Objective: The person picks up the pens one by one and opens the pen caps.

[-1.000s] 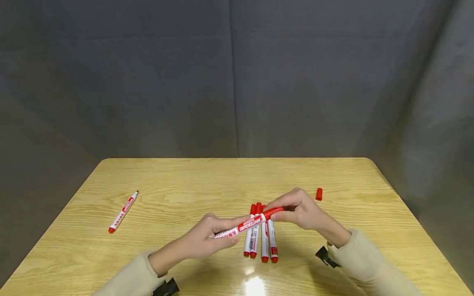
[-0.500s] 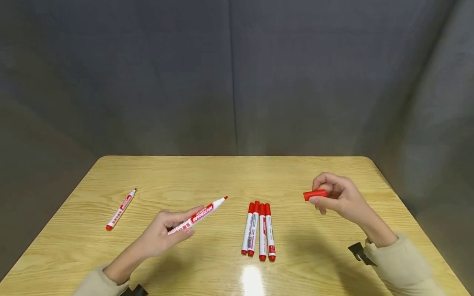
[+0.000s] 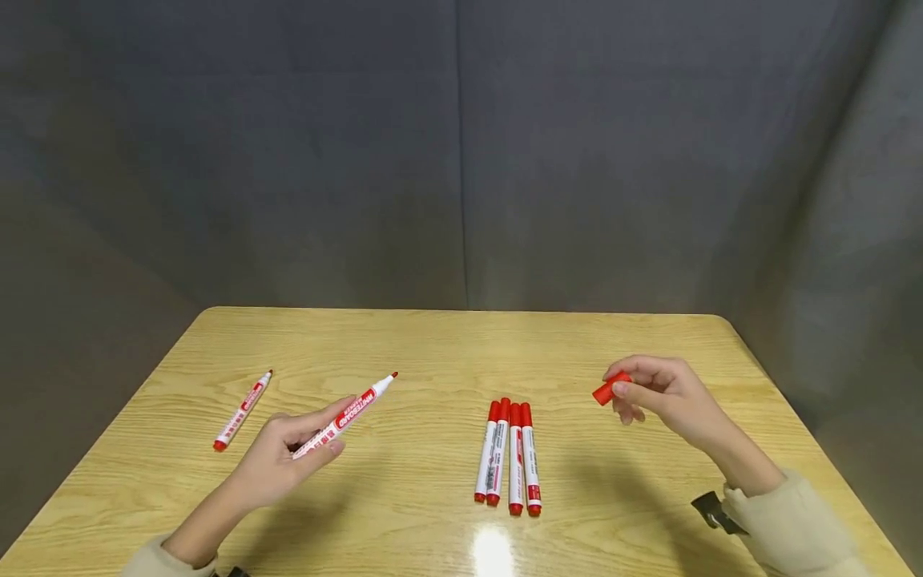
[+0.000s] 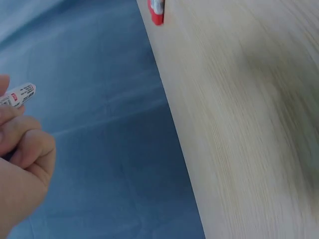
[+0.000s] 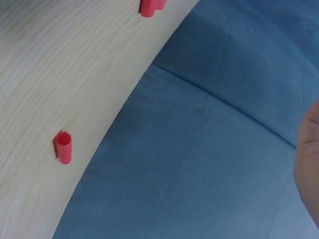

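Observation:
My left hand [image 3: 277,461] holds an uncapped red whiteboard marker [image 3: 355,410] between thumb and fingers, its red tip slanting up and away above the table. In the left wrist view the hand [image 4: 25,154] shows at the left edge with the white end of that marker [image 4: 22,93]. On the right, my right hand [image 3: 667,401] pinches a red marker cap [image 3: 611,388] over the table. Another red cap [image 5: 64,147] lies on the table in the right wrist view; the right hand hides it in the head view.
Several capped red whiteboard markers [image 3: 508,457] lie side by side at the middle of the wooden table [image 3: 404,344]. A further uncapped marker [image 3: 243,410] rests at the left. Dark cloth [image 3: 461,160] hangs behind the table.
The cap came off the marker as my hands parted. The left hand moved left with the marker, the right hand moved right with the cap, which now tilts more.

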Tool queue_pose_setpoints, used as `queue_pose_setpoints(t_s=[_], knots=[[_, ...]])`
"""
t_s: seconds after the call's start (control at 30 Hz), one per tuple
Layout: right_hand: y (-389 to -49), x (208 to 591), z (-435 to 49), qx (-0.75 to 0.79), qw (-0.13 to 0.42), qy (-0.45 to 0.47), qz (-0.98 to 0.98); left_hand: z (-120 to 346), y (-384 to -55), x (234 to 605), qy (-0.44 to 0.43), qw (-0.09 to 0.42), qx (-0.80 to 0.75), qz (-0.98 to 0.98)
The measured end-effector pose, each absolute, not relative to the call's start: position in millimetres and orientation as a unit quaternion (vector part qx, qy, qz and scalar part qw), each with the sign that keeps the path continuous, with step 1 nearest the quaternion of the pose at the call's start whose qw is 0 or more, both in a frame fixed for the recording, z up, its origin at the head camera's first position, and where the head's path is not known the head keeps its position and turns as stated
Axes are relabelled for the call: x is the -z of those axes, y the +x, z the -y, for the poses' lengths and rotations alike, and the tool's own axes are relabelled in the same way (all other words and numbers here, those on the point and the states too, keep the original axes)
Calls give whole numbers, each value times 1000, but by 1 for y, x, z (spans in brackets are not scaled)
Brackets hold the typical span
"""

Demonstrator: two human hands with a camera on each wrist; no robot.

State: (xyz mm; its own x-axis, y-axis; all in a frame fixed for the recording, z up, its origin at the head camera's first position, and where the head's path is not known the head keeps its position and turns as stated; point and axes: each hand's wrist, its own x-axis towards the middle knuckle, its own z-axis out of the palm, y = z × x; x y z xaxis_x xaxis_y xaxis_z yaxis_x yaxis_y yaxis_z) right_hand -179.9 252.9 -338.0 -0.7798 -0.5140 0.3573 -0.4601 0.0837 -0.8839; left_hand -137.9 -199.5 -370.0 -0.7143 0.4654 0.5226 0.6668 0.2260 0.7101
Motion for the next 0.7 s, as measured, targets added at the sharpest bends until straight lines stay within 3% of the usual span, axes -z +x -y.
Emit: queue_pose_setpoints(t_s=[0.53,0.7], knots=[[-179,351,-263,594,62,-321,-735,235,-133,368,-242,142,467,839],[-180,352,-265,597,48,-296,-744,244,-135,365,-212,145,459,850]])
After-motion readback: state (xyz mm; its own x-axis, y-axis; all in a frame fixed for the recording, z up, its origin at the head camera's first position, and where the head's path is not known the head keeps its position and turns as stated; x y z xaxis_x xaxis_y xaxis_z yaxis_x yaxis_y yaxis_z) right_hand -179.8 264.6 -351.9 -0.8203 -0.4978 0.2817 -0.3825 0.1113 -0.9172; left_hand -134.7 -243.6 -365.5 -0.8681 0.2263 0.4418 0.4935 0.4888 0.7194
